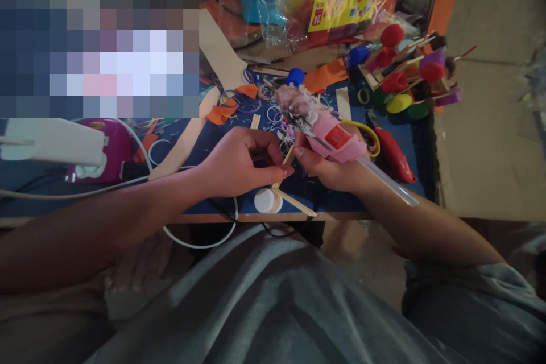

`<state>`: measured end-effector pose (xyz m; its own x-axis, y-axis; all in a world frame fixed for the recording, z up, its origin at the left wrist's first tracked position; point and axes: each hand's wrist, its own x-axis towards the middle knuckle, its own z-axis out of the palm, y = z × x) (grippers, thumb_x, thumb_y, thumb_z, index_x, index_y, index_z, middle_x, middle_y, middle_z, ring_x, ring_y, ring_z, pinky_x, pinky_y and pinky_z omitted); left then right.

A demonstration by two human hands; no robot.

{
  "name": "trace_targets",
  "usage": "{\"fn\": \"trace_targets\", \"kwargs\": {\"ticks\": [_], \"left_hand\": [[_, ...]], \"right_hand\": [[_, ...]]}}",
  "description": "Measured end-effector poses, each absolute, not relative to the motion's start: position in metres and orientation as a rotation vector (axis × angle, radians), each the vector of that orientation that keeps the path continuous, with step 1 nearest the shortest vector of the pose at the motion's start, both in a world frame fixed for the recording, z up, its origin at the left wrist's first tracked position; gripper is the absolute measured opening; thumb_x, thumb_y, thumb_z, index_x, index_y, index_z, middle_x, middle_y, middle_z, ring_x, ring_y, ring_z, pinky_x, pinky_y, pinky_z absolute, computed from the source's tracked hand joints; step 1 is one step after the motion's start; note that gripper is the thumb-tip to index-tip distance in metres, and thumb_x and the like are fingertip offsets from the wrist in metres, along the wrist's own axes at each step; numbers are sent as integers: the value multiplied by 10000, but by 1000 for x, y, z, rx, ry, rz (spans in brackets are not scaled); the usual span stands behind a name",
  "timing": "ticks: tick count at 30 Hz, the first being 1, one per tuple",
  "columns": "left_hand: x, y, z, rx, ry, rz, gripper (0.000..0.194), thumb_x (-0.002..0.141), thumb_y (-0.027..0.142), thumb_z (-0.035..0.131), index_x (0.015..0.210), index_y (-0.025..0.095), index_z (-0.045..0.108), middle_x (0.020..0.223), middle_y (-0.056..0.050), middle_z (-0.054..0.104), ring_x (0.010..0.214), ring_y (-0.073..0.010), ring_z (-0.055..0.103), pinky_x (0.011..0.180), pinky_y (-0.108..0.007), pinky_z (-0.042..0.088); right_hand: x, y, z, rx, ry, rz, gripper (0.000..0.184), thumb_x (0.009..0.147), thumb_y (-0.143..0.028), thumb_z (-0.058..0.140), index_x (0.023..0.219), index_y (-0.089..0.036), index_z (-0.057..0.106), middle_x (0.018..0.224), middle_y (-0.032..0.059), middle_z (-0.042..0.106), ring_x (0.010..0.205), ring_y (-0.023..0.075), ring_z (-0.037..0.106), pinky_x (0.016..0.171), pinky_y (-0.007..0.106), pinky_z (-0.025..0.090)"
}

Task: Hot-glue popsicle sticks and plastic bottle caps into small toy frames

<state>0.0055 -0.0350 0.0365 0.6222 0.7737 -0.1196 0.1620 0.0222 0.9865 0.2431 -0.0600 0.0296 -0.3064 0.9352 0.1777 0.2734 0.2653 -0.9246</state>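
Note:
My left hand [243, 162] is closed, its thumb and fingertips pinching thin wooden sticks [289, 157] that stand slanted over the table. The sticks meet another stick pair [298, 203] lying near the table edge, beside a white round cap [265, 200]. My right hand [336, 170] is wrapped round a pink hot glue gun [341, 142], its thumb close to the top of the slanted sticks. A clear glue stick [394, 185] juts from the gun's back. Fluffy, dirty glue strands [298, 105] cover its front and hide the nozzle.
Bottle-cap and stick models [401, 71] stand at the back right, near a red tube [394, 153] and yellow-handled scissors [370, 133]. A magenta power strip [106, 148] with a white plug and cables lies left. Plastic packaging [336, 0] fills the back; cardboard [490, 102] lies right.

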Motion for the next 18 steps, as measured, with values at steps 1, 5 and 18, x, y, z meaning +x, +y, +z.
{"fn": "trace_targets", "kwargs": {"ticks": [1,5,18], "left_hand": [[6,-35,37,1488,829,566,251,776,321,899,734,179,696,726,-16,750,637,-117,630,606,-225,519],[8,-36,39,1409,876,575,255,750,321,889,718,176,682,713,-6,730,618,-101,612,598,-214,515],[8,-36,38,1440,869,603,242,749,319,890,722,183,691,752,-20,789,642,-115,681,621,-218,563]], "right_hand": [[243,-60,31,-1121,-1780,1040,163,943,-270,789,837,-249,667,731,-15,703,656,156,641,660,324,541],[243,-61,34,-1134,-1849,998,216,982,-317,789,832,-256,646,696,-22,657,665,161,608,658,327,514],[244,-61,27,-1073,-1614,1068,275,889,-434,998,972,-246,816,806,-8,777,657,153,651,662,322,588]]}}
